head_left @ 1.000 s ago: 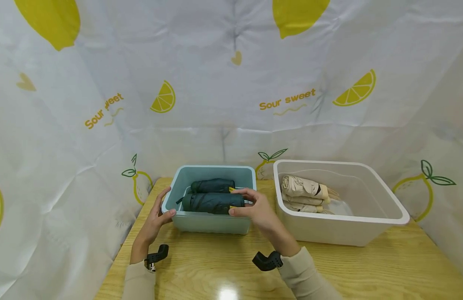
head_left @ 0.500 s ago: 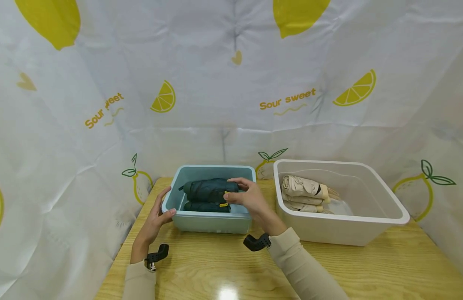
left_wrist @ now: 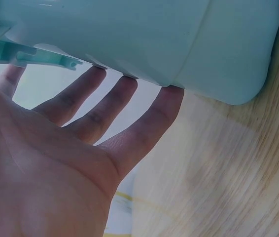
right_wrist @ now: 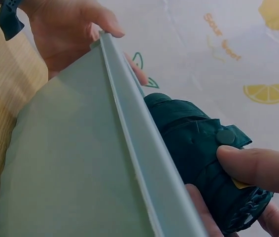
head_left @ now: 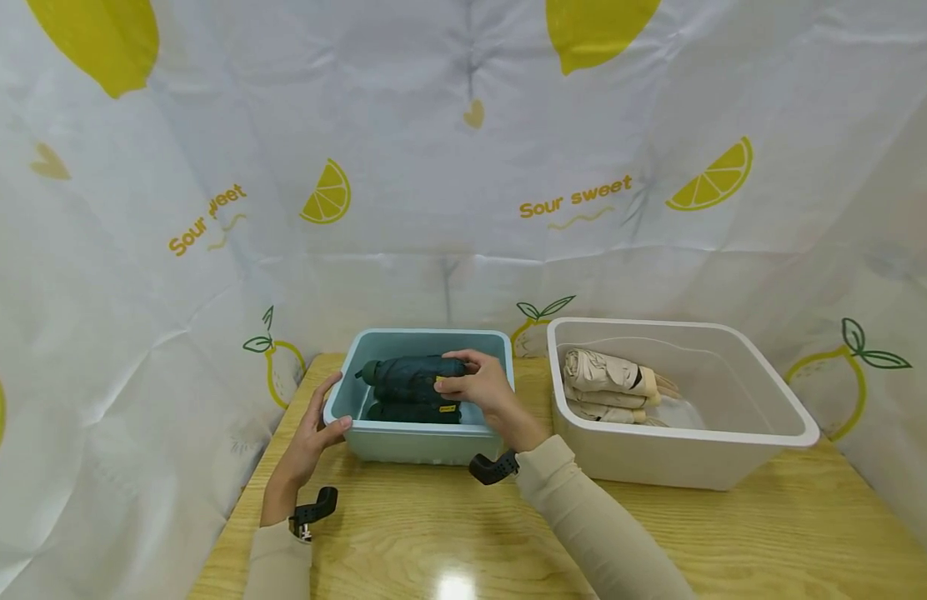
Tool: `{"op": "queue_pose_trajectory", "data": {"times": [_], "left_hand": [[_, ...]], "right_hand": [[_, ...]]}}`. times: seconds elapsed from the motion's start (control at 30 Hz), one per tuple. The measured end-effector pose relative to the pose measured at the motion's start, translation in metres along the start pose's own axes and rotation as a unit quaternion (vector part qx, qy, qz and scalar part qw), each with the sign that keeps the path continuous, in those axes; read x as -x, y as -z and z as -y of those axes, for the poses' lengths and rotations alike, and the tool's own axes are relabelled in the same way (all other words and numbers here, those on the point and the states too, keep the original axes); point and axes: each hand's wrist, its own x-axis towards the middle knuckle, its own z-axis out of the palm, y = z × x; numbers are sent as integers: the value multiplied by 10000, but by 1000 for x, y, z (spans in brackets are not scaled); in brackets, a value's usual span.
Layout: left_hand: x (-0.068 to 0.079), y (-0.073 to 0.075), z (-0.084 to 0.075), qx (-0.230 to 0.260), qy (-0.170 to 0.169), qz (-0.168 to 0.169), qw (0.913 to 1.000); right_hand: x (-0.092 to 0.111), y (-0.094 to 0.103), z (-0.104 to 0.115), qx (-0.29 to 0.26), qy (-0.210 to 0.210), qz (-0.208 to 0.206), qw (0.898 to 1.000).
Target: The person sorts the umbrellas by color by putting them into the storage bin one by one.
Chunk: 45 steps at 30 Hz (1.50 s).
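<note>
In the head view, my right hand point(head_left: 478, 387) pinches the right end of a dark green folded umbrella point(head_left: 407, 369) inside the light blue bin point(head_left: 433, 428). The right wrist view shows the thumb beside the snap button of this umbrella point(right_wrist: 189, 136), with fingers on its other side. Another dark green umbrella point(head_left: 403, 412) with a yellow label lies along the bin's front wall. At the bin's front left corner, my left hand point(head_left: 312, 429) holds on, thumb over the rim. The left wrist view has its fingers point(left_wrist: 144, 123) pressed to the bin's outer wall.
To the right stands a larger white bin point(head_left: 681, 462) with several beige folded umbrellas point(head_left: 606, 375) stacked at its left side. Both bins sit on a wooden table point(head_left: 403, 533). A white curtain with lemon prints point(head_left: 403, 283) hangs behind and at the sides.
My right hand has carried the dark green umbrella from the bin's front toward its back, then slightly left, uncovering the umbrella at the front wall. My left hand has stayed at the corner.
</note>
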Motion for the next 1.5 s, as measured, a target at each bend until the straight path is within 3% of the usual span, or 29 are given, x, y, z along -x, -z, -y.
{"op": "queue_pose_trajectory", "data": {"times": [0.63,0.93,1.3,1.5], "left_hand": [[-1,-2,-4,64,-97,72,9999],[-2,-2,-4,38,-108,59,9999],[-1,-2,-5,70,-122,80,9999],[1,-1,-3,57,-77,42,9999]], "right_hand": [[-18,-14,-5,374,-484,-248,9978],[-23,-17,-5,631,-477,-317,9964],[-25,-18,-7,1210,-460,-189,9914],[-27,-20,-11,1752,-427,-254,9833]]}}
